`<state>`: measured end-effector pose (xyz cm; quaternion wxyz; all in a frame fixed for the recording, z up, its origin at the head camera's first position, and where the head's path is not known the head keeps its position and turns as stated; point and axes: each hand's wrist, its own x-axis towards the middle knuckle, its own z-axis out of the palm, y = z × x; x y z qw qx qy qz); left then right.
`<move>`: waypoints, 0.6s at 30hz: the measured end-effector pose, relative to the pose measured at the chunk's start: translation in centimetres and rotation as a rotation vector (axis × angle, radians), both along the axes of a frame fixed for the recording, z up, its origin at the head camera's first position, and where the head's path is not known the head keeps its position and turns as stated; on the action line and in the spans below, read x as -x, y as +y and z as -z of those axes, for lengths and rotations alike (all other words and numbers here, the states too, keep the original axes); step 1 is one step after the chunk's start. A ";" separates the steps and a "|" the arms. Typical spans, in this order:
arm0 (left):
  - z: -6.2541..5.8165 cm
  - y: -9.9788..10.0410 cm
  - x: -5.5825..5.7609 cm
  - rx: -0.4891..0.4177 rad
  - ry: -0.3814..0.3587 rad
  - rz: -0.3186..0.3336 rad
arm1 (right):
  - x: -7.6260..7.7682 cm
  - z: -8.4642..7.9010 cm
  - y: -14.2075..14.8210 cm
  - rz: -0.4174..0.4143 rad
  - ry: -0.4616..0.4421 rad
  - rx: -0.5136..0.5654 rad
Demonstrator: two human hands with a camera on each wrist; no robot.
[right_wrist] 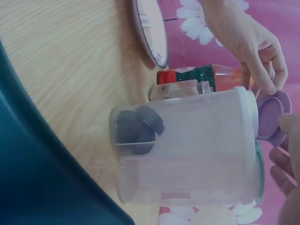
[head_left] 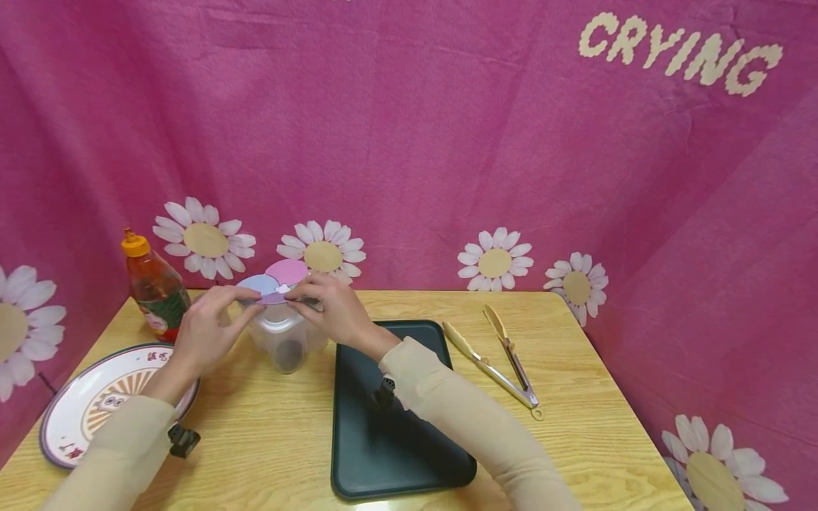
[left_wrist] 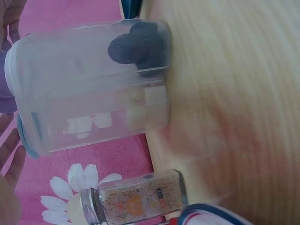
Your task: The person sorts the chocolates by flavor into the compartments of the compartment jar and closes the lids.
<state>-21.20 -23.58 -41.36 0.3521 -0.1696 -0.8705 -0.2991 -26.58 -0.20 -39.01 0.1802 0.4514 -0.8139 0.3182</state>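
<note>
A translucent food storage container (head_left: 284, 333) with several compartments stands upright on the table, its lids blue, pink and purple. One compartment holds dark round pieces (right_wrist: 136, 126); pale cubes (left_wrist: 140, 105) lie in another. The purple lid (right_wrist: 272, 119) is flipped up off its opening and stands at an angle to the container's rim. My left hand (head_left: 211, 319) pinches the lid's left edge between thumb and fingers. From the other side my right hand (head_left: 335, 309) pinches its right edge. Some of my right fingers are cut off in the right wrist view.
A dark baking tray (head_left: 396, 440) lies under my right forearm. Metal tongs (head_left: 505, 369) rest spread to its right. At left are a round plate (head_left: 83, 404) under my left forearm, a red sauce bottle (head_left: 153, 284) and a seasoning jar (left_wrist: 140, 197). A pink cloth hangs behind.
</note>
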 end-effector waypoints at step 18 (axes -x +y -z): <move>1.6 -0.3 -1.0 -0.025 -0.038 0.090 | -0.2 1.3 0.2 -0.091 0.263 -0.124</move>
